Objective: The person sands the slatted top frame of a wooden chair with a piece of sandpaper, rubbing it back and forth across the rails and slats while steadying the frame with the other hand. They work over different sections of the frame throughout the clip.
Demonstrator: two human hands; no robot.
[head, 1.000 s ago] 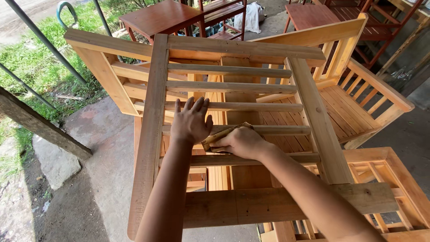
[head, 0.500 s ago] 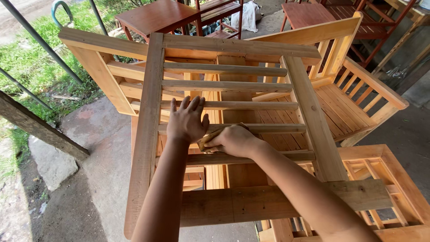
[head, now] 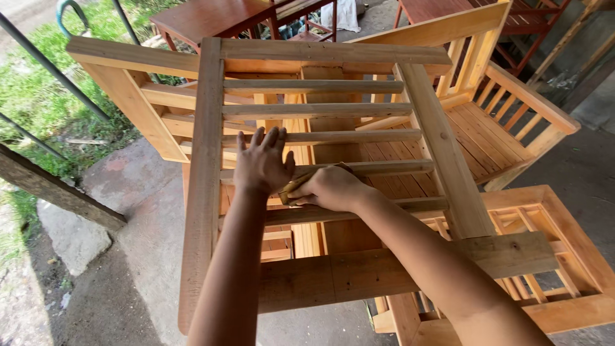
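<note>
A bare wooden slatted frame (head: 208, 192) lies flat before me, with several horizontal slats between two long side rails. My left hand (head: 261, 163) rests flat on a middle slat, fingers spread and pointing away from me. My right hand (head: 330, 189) is closed over a folded piece of tan sandpaper (head: 296, 185), pressed against the slat (head: 391, 169) just right of the left hand. The two hands touch at the thumbs. Most of the sandpaper is hidden under my right hand.
Unfinished wooden chairs (head: 506, 128) and frames (head: 551, 256) stand under and to the right. Dark red-brown finished tables (head: 211, 16) are at the back. Concrete floor (head: 128, 211), a stone slab, grass and metal railing bars (head: 51, 61) lie on the left.
My right hand with the sandpaper has slid slightly left along the slat toward the left hand. The view has shifted a little; the left hand stays flat.
</note>
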